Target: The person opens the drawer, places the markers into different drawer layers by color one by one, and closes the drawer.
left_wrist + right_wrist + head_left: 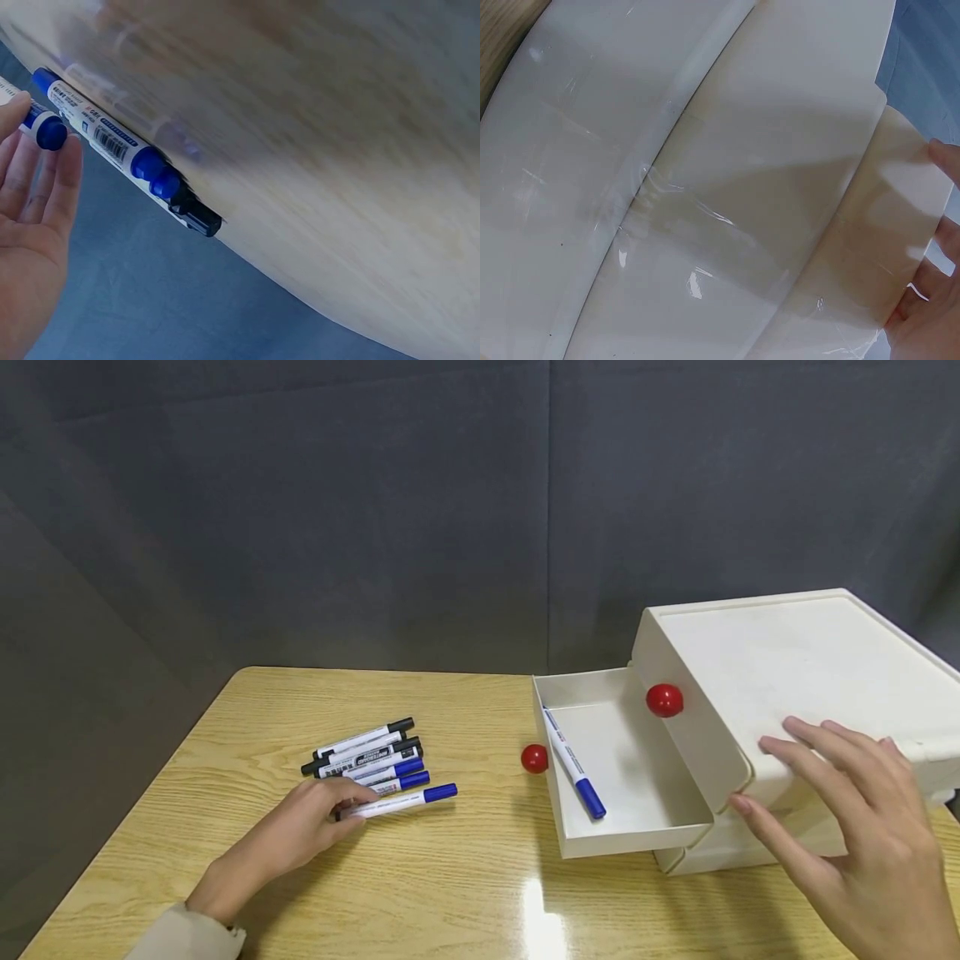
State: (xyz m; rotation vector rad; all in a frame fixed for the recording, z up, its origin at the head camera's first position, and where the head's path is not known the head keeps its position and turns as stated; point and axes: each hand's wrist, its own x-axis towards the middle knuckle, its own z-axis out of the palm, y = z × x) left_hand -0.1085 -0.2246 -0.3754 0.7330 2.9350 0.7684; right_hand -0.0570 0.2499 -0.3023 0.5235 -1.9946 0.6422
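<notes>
My left hand (311,822) pinches a white marker with a blue cap (397,803) between thumb and fingers, at the near side of a bunch of markers. In the left wrist view that marker's blue end (51,133) pokes out past the fingertips. The bunch (371,753) lies side by side on the table, some caps black, some blue. My right hand (862,827) rests its spread fingers on the near edge of the white drawer cabinet (810,652). Inside the cabinet's pulled-out drawer (637,839) lies another blue-capped marker (573,764), aslant.
A red round knob (534,758) sticks out from the open drawer's front, and a second red knob (664,700) sits on the drawer above. The wooden table (450,893) ends at the back before a dark grey cloth (405,527).
</notes>
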